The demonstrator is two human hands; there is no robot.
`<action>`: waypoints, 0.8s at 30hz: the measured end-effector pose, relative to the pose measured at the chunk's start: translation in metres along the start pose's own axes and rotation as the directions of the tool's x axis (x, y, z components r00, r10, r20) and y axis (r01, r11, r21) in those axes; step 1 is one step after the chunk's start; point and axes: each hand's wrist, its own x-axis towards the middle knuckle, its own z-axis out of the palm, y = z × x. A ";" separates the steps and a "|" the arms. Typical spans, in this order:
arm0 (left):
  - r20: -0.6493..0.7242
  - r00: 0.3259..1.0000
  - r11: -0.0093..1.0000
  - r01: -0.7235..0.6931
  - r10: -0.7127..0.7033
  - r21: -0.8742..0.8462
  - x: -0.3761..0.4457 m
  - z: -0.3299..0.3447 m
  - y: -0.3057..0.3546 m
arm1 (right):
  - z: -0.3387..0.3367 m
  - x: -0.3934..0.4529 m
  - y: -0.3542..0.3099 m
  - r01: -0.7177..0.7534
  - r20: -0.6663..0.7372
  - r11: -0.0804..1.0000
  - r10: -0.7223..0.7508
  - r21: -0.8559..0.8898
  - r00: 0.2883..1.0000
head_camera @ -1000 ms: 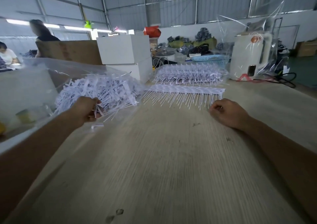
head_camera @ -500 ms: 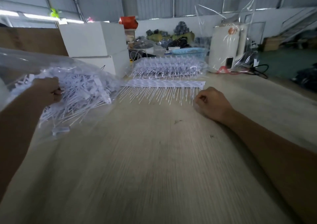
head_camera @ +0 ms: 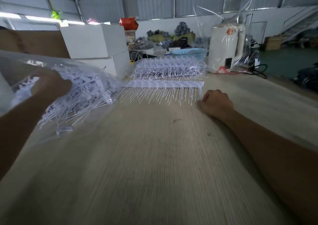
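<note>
Left hand [head_camera: 51, 85] is inside the clear bag [head_camera: 20, 64] at the table's left edge, fingers curled round a bunch of the loose ties [head_camera: 82, 93]. The pile spills toward the near side of the bag. Right hand [head_camera: 216, 102] rests on the table [head_camera: 154, 164] in a fist with the fingers curled under, just beside the right end of the row of ties [head_camera: 163, 88]. That row lies flat, tips toward the person. A wide bare stretch of table lies open between the two forearms. The far edge is crowded with white boxes [head_camera: 94, 40], a stack of ties [head_camera: 168, 68], a blue basket [head_camera: 189, 53] and a white appliance [head_camera: 225, 47]. The right edge runs off behind the right hand. Against one second ago, the left hand sits higher and deeper in the pile, not at its near fringe. The right hand has kept its place at the row's end.
</note>
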 end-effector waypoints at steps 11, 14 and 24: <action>-0.022 0.971 0.943 -0.224 0.236 0.247 -0.054 -0.002 0.030 | -0.002 0.003 -0.002 -0.069 -0.025 0.994 0.071 0.088 0.997; -0.057 0.954 0.904 -0.260 0.296 0.340 -0.064 -0.005 0.034 | -0.002 0.002 -0.001 -0.072 -0.030 0.992 0.075 0.105 0.997; -0.629 0.524 0.781 -0.579 0.575 0.232 -0.105 -0.030 0.064 | -0.003 0.003 -0.001 -0.063 -0.020 0.989 0.067 0.137 0.998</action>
